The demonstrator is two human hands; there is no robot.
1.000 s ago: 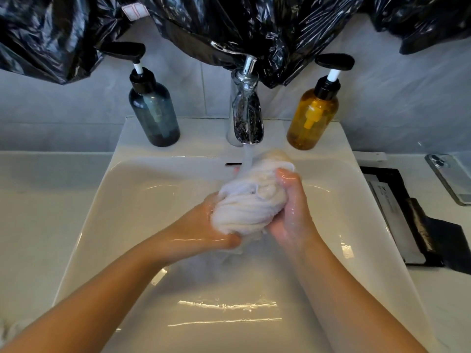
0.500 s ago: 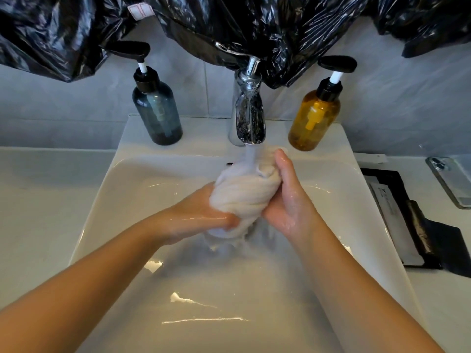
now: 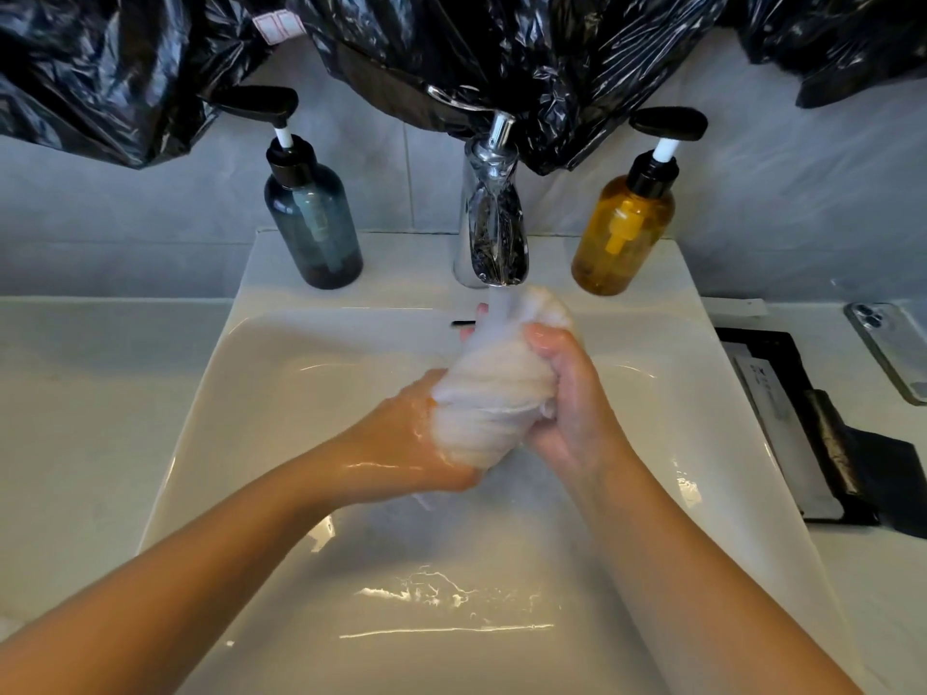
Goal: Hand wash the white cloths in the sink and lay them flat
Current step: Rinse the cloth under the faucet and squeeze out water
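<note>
A bunched, wet white cloth [image 3: 494, 388] is held over the white sink [image 3: 301, 373], right under the chrome tap [image 3: 494, 228], whose water runs onto the cloth's top. My left hand [image 3: 411, 443] grips the cloth's lower left side, thumb underneath. My right hand [image 3: 567, 393] grips it from the right, fingers curled round its upper part. A few fingertips show behind the cloth near the water stream. Water pools in the basin below.
A dark blue pump bottle [image 3: 311, 218] stands left of the tap, an amber pump bottle [image 3: 624, 228] to its right. Black plastic sheeting [image 3: 501, 52] hangs above. On the right counter lie a black tray [image 3: 792, 418] and a phone [image 3: 888, 348].
Both hands have kept wringing and rubbing the cloth under the running water; the bundle has turned and shifted slightly up and right between them.
</note>
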